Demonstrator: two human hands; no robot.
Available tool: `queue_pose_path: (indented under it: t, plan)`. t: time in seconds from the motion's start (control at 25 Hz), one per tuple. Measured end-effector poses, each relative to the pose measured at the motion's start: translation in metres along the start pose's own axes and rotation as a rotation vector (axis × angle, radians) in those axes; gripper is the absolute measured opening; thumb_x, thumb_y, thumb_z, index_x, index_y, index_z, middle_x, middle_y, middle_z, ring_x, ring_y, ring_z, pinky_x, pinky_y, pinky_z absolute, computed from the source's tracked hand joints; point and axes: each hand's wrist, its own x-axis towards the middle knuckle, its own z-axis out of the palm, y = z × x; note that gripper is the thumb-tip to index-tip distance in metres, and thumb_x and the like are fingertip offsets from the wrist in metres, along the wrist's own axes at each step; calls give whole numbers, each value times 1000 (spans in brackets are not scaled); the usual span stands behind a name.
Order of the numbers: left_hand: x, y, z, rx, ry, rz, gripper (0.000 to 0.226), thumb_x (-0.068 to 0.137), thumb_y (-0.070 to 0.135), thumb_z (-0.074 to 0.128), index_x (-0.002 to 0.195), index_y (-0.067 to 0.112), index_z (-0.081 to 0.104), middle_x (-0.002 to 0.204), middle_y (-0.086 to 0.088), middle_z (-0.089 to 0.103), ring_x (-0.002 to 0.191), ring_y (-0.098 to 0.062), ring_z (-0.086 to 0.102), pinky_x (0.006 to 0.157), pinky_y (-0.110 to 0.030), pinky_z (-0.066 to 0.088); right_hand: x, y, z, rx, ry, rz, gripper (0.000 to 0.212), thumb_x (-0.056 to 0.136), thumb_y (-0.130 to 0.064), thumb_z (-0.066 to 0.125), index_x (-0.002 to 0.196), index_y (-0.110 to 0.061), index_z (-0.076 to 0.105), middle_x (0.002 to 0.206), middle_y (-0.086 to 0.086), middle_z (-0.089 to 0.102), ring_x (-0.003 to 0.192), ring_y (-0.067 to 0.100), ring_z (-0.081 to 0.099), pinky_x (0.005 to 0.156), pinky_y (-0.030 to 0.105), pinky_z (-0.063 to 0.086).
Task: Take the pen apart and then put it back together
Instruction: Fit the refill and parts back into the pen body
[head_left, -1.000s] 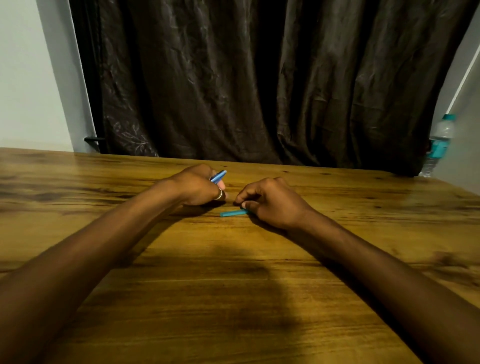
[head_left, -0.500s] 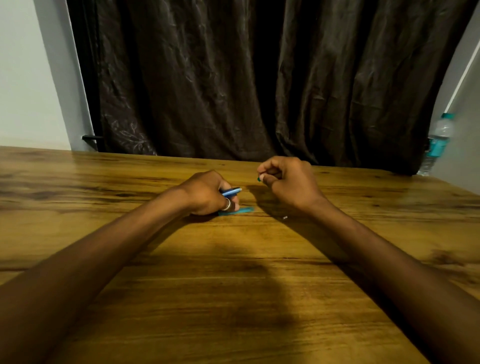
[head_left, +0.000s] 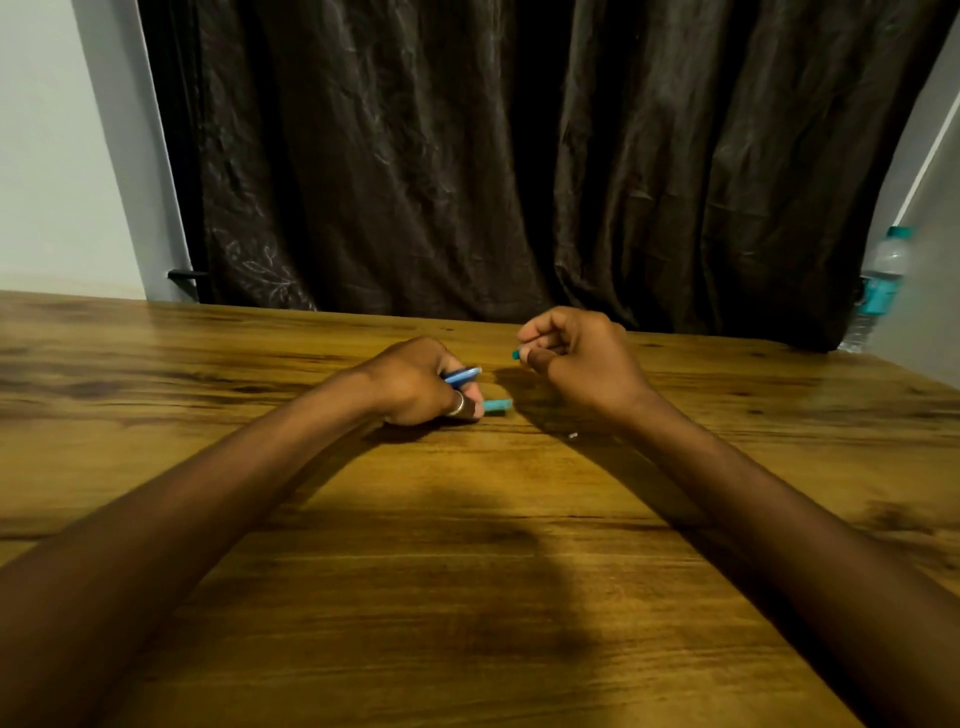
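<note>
My left hand (head_left: 415, 382) rests on the wooden table (head_left: 467, 571), closed around a blue pen part (head_left: 464, 375) whose end pokes out past my fingers. A teal pen tube (head_left: 497, 406) lies on the table just right of that hand, touching or nearly touching my ring finger. My right hand (head_left: 582, 358) is raised a little above the table, pinching a small teal pen piece (head_left: 515, 354) between thumb and forefinger. A tiny shiny bit (head_left: 573, 435), perhaps a spring, lies on the table under my right wrist.
A dark curtain (head_left: 519, 156) hangs behind the table's far edge. A clear water bottle (head_left: 878, 288) with a teal cap and label stands at the far right. Pale wall shows at the left.
My right hand has lifted off the table, moving up and to the right with a small teal piece, and left the teal tube lying there. My left hand shifted slightly right and lowered the blue part.
</note>
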Motion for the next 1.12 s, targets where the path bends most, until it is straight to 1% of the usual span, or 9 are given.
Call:
queue_pose_path:
  t: [0.08, 0.12, 0.24, 0.32, 0.44, 0.52, 0.72, 0.88, 1.12]
  plan:
    - [2, -1, -1, -173, 78, -14, 6, 82, 19, 81, 88, 20, 80, 93, -3, 78, 90, -16, 69, 85, -34, 55, -1, -4, -1, 175, -16, 103, 16, 87, 0, 67, 97, -13, 68, 85, 6, 76, 83, 18, 74, 77, 33, 60]
    - [2, -1, -2, -250, 96, -27, 6, 82, 17, 81, 87, 20, 80, 89, -2, 78, 86, -14, 69, 79, -28, 55, -2, -8, -2, 281, -39, 149, 17, 88, 3, 66, 102, -7, 66, 87, 11, 76, 83, 21, 74, 75, 33, 60]
    - [2, 0, -4, -390, 116, -46, 6, 81, 15, 81, 82, 20, 79, 78, 1, 75, 76, -12, 66, 75, -25, 52, -5, -17, -6, 525, -102, 231, 27, 89, 8, 64, 115, 5, 58, 88, 15, 73, 73, 17, 70, 60, 20, 57]
    - [2, 1, -5, -403, 133, -41, 7, 80, 16, 82, 80, 22, 78, 74, 3, 75, 74, -11, 65, 73, -24, 52, -7, -20, -9, 570, -108, 242, 28, 90, 9, 62, 117, 6, 56, 87, 14, 71, 71, 15, 69, 57, 18, 55]
    - [3, 2, -5, -374, 164, -38, 9, 80, 17, 82, 77, 23, 77, 71, 5, 73, 70, -7, 64, 65, -19, 52, -8, -22, -10, 542, -100, 235, 25, 91, 7, 62, 115, 4, 56, 91, 20, 72, 81, 25, 69, 65, 24, 56]
    - [4, 2, -5, -375, 174, -34, 9, 81, 17, 81, 77, 24, 77, 73, 5, 73, 73, -9, 64, 69, -21, 51, -8, -21, -10, 535, -92, 234, 22, 91, 6, 62, 112, 1, 56, 93, 21, 73, 86, 29, 68, 70, 28, 56]
    - [4, 0, -7, -380, 176, -38, 5, 81, 19, 81, 81, 24, 80, 75, 7, 75, 76, -10, 66, 72, -25, 50, -8, -19, -6, 487, -92, 212, 25, 90, 7, 63, 114, 4, 56, 87, 18, 73, 81, 24, 70, 62, 21, 57]
    - [4, 1, -7, -330, 178, -20, 9, 83, 19, 80, 80, 26, 77, 76, 7, 72, 74, -5, 62, 66, -20, 45, -7, -16, -6, 373, -91, 163, 22, 89, 4, 67, 109, -1, 58, 85, 17, 73, 80, 24, 72, 73, 34, 58]
    - [4, 2, -7, -295, 178, 4, 8, 85, 16, 78, 82, 23, 75, 77, 5, 69, 73, -5, 59, 61, -13, 44, -8, -18, -4, 296, -101, 139, 21, 87, 2, 70, 101, -9, 59, 75, 8, 74, 68, 12, 71, 62, 23, 55]
